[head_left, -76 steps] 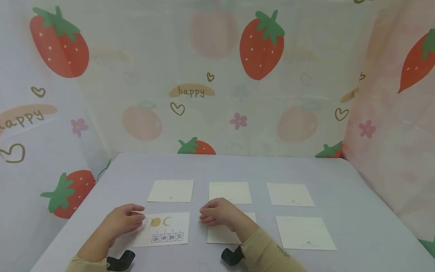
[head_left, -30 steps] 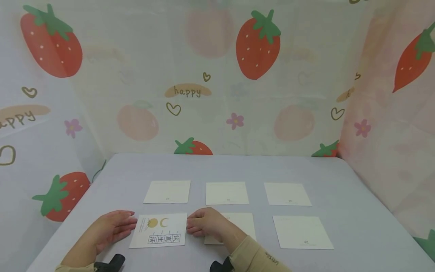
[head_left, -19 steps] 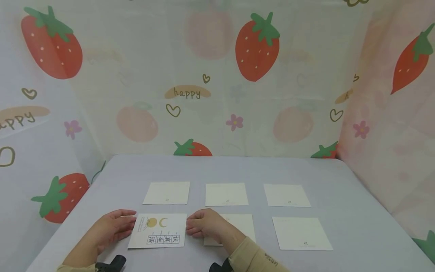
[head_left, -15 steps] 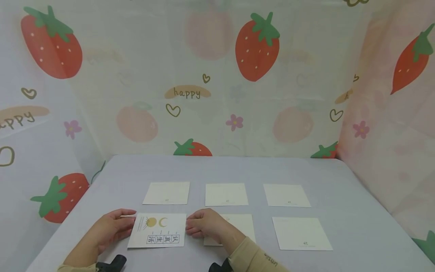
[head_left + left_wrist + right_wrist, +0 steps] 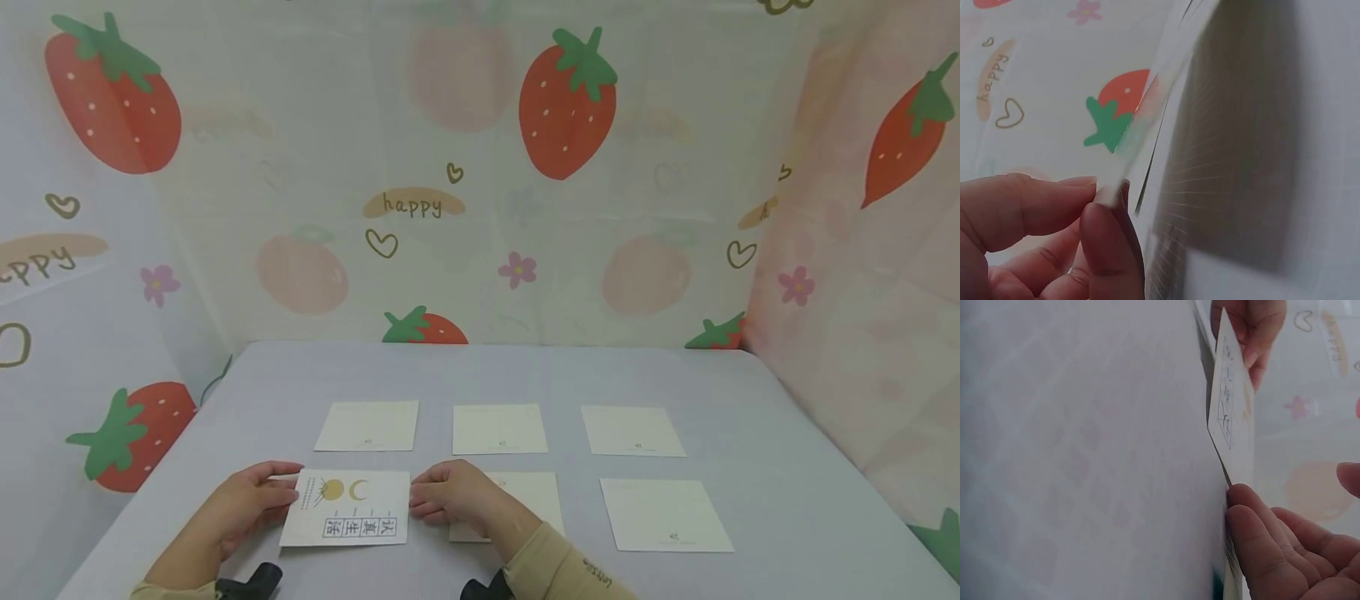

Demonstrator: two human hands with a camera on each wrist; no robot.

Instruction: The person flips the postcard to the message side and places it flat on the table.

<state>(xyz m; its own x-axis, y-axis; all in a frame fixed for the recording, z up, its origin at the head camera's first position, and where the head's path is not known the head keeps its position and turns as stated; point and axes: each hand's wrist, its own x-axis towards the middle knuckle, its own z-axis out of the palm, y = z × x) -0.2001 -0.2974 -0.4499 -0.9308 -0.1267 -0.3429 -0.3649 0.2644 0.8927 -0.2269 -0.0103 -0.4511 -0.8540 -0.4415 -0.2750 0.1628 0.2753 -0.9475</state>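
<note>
A white postcard (image 5: 348, 504) printed with a yellow sun, a moon and boxed characters lies at the front left of the table, its left side slightly raised. My left hand (image 5: 258, 500) pinches its left edge; in the left wrist view the thumb (image 5: 1107, 244) and forefinger grip the card edge (image 5: 1138, 134), with a dark shadow underneath. At the right edge, my right hand (image 5: 461, 496) lays its fingertips against the card, and its thumb (image 5: 1349, 478) stands apart in the right wrist view. This hand partly covers a blank-faced card (image 5: 536, 496).
Three pale cards stand in a back row: left (image 5: 367, 425), middle (image 5: 500, 427) and right (image 5: 633, 429). Another pale card (image 5: 667, 512) lies front right. A strawberry-patterned cloth (image 5: 480, 167) encloses the white table (image 5: 510, 371) at the back and sides.
My right hand has moved left onto the printed card's right edge. My left hand, beside the card before, now pinches its left edge, which has risen slightly.
</note>
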